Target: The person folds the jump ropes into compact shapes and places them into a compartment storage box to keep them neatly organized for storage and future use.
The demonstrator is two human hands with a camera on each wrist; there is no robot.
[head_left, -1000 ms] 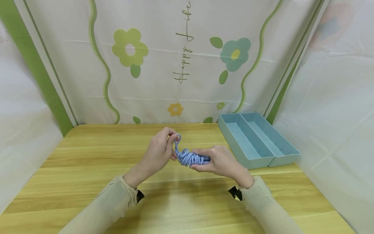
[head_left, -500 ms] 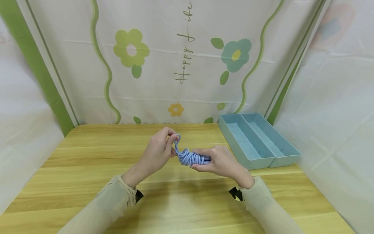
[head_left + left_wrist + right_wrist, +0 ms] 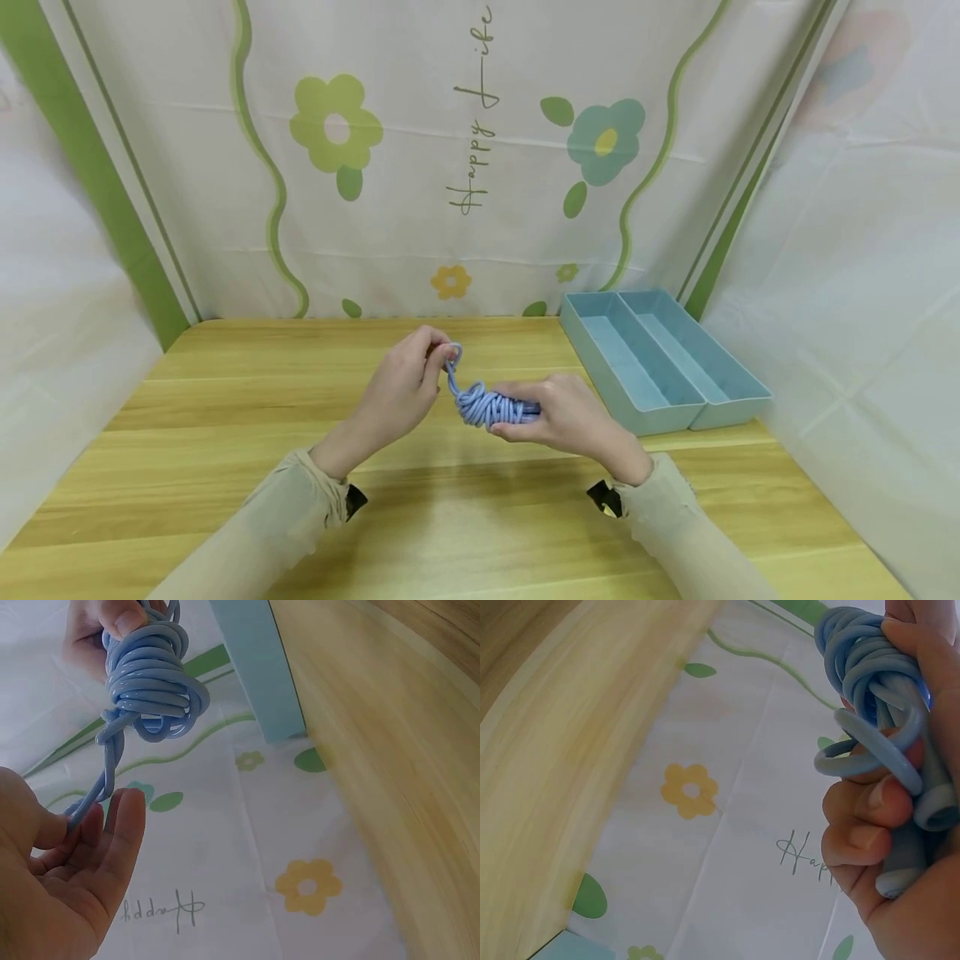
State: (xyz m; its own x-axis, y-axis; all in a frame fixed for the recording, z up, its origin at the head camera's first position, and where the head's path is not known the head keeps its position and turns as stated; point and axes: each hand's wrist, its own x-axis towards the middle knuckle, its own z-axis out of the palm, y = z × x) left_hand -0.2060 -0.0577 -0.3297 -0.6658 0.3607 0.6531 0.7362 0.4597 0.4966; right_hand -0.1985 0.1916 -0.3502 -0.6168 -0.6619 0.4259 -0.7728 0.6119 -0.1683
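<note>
A light-blue jump rope, its cord wound in a thick bundle round its two handles, is held up over the table. My right hand grips the handle end, thumb and index finger along the windings. In the right wrist view, curled fingers wrap both handles, and a loose loop of cord hangs over them. My left hand pinches a small loop at the bundle's other end between thumb and index finger. Its other fingers are loosely bent in the left wrist view, below the twisted cord.
Two long light-blue trays stand side by side at the table's back right. Behind the wooden table hangs a white curtain with flowers and lettering; more white cloth encloses both sides.
My left hand has shifted very slightly left, and its lower fingers no longer show beside the cord in the head view. The right hand and the wound bundle stay in place.
</note>
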